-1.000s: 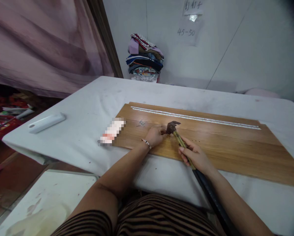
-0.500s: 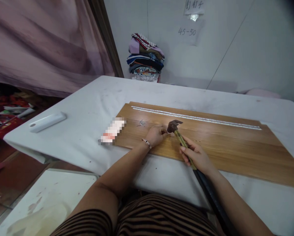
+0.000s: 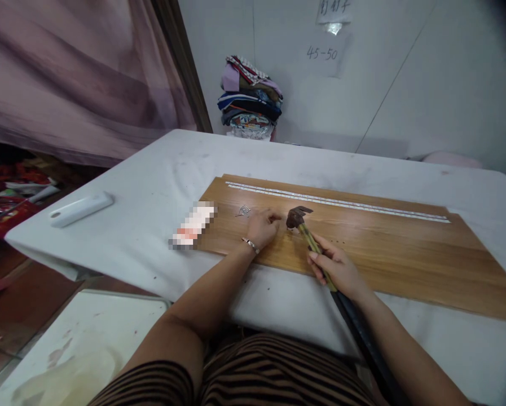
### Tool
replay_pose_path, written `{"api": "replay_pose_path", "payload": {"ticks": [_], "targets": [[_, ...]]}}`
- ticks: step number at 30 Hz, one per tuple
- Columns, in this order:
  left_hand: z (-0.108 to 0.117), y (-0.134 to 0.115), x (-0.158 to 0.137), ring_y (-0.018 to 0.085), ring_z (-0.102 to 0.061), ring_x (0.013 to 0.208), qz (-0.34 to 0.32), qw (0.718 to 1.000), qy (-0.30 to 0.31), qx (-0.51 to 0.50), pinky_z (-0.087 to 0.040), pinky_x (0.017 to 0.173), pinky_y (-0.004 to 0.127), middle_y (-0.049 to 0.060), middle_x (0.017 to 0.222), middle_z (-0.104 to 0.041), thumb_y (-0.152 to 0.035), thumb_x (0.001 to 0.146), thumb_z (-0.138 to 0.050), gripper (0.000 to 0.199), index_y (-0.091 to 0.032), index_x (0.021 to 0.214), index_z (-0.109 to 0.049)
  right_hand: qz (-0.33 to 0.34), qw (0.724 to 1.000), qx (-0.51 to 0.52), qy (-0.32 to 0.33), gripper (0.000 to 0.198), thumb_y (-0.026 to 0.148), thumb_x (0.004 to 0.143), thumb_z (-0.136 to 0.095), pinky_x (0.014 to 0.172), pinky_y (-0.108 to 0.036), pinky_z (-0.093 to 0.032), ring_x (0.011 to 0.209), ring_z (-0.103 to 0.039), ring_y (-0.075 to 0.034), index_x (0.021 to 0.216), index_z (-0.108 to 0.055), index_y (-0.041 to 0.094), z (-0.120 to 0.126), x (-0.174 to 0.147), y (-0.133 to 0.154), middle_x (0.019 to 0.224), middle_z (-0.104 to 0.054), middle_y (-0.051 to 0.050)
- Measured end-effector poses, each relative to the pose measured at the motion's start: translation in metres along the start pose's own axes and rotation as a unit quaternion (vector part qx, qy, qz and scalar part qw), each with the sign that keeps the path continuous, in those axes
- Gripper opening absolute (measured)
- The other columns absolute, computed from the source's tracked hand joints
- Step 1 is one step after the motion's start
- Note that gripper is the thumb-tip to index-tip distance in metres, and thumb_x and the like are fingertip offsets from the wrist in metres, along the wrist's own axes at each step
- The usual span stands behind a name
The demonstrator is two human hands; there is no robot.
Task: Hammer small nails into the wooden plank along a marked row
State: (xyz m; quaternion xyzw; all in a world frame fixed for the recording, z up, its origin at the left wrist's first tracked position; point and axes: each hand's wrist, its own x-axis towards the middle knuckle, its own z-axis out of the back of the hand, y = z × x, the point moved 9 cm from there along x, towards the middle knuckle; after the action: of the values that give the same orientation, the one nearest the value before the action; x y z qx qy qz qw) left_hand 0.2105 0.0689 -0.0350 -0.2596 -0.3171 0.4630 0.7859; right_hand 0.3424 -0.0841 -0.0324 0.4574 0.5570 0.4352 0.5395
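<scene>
One hammer [image 3: 346, 310], gripped in the right hand [image 3: 341, 268], slants toward the left hand [image 3: 262, 228] (hold unclear).

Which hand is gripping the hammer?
The right hand, closed around the handle of the hammer. The left hand, with the bracelet, is beside the hammer's head, not on it.

Left arm [image 3: 212, 293] stretched forward, left grip [image 3: 263, 227] loosely curled, right arm [image 3: 407, 332] angled inward, right grip [image 3: 336, 268] closed, thumb [image 3: 319, 259] uppermost
</scene>
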Motion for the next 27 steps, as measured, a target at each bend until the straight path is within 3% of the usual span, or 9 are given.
{"api": "replay_pose_path", "payload": {"ticks": [14, 27], "targets": [[-0.0015, 0.0054, 0.0009, 0.017, -0.064, 0.087, 0.019, 0.999, 0.017, 0.025, -0.049, 0.090, 0.031, 0.002, 0.088, -0.072, -0.006, 0.074, -0.057, 0.022, -0.019, 0.078, -0.075, -0.011, 1.000, 0.000, -0.009, 0.071, 0.036, 0.084, -0.062, 0.038, -0.021, -0.036, 0.044, -0.042, -0.007, 0.150, -0.043, 0.019, 0.0002, 0.0005, -0.0040, 0.073, -0.057, 0.003], [-0.0034, 0.0065, 0.0010, 0.017, -0.064, 0.086, 0.014, 0.999, 0.023, 0.018, -0.050, 0.085, 0.029, 0.002, 0.088, -0.072, -0.006, 0.075, -0.057, 0.022, -0.019, 0.077, -0.074, -0.015, 1.000, -0.005, -0.010, 0.075, 0.036, 0.083, -0.061, 0.038, -0.021, -0.035, 0.043, -0.041, -0.007, 0.151, -0.040, 0.014, -0.0005, 0.0004, -0.0021, 0.067, -0.054, 0.005]]}}
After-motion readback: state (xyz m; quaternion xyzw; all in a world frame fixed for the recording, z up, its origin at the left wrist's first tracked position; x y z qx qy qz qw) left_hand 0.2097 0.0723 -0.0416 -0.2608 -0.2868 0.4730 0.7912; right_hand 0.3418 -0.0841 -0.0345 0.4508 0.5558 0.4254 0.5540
